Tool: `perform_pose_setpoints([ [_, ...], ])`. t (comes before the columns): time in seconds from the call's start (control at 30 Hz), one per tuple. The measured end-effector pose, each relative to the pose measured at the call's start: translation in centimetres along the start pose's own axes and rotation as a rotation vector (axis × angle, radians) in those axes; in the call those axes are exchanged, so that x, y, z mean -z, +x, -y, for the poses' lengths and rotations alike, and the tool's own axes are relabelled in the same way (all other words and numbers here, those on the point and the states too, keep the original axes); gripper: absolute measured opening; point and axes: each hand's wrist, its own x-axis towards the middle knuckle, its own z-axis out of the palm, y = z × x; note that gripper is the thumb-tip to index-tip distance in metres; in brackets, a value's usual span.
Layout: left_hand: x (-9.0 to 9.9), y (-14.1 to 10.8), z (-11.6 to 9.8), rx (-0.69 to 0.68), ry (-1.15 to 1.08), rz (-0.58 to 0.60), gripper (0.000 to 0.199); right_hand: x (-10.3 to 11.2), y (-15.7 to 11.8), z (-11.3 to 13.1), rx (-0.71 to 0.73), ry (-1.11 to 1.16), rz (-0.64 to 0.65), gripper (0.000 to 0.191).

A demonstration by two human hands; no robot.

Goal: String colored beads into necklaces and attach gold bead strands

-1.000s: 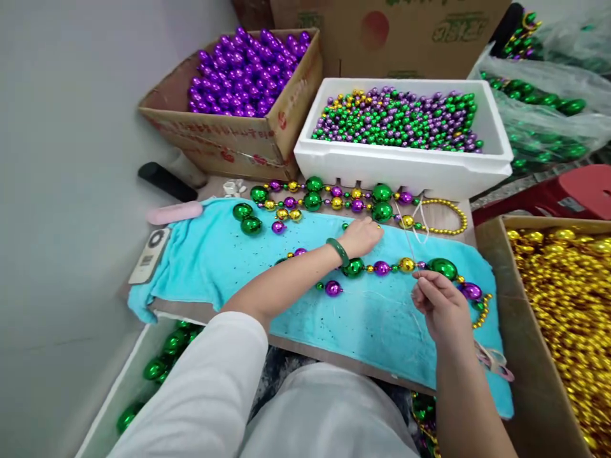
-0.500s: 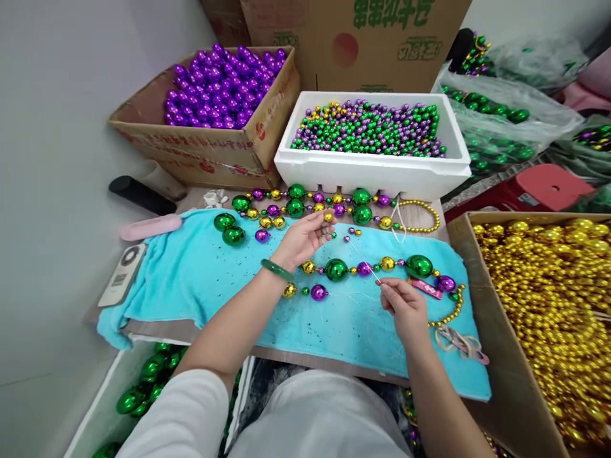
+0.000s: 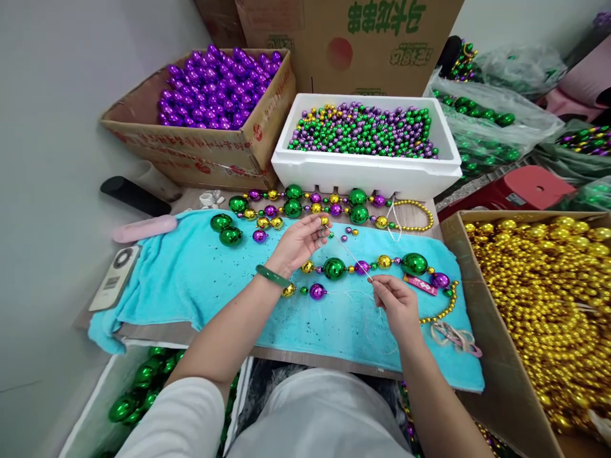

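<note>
A small gold bead (image 3: pixel 324 221) is pinched between the thumb and fingertips of my left hand (image 3: pixel 300 243), which wears a green bangle. My right hand (image 3: pixel 394 299) grips a long thin needle (image 3: pixel 351 254) near its lower end; its upper tip reaches the gold bead. Thin clear thread trails on the blue towel (image 3: pixel 286 324) between the hands. Just beyond them lies a strand with large green (image 3: pixel 335 268), purple and gold beads. Nearer me is a purple bead (image 3: pixel 317 291) on the thread. A few small loose beads (image 3: pixel 348 230) rest right of my left fingers.
Two finished-looking strands (image 3: pixel 293 208) lie along the back. Behind stand a white foam box (image 3: pixel 367 170) of small beads and a carton (image 3: pixel 191 147) of purple beads. A carton (image 3: pixel 506 343) of gold beads is at the right. Scissors (image 3: pixel 456 338) lie at the towel's right.
The needle in my right hand has moved up and left, its tip now at the gold bead in my left hand. The whole view has shifted slightly.
</note>
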Motion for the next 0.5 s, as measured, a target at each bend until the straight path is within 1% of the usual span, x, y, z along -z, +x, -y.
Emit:
perform_pose_setpoints([
  [0.07,0.0,-0.1,0.1,-0.032,0.012,-0.02,0.017,0.0,0.0,-0.1,0.004,0.0,-0.003,0.019],
  [0.23,0.1,-0.4,0.5,-0.181,0.097,-0.069,0.02,0.0,-0.1,-0.4,0.024,-0.036,-0.015,0.018],
  [0.37,0.2,-0.6,0.7,-0.282,0.171,-0.115,0.022,-0.4,0.0,-0.7,0.02,-0.033,0.002,0.02],
  [0.5,0.5,-0.7,0.8,-0.337,0.193,-0.159,0.024,-1.1,0.1,-0.6,0.003,-0.018,0.025,0.02],
])
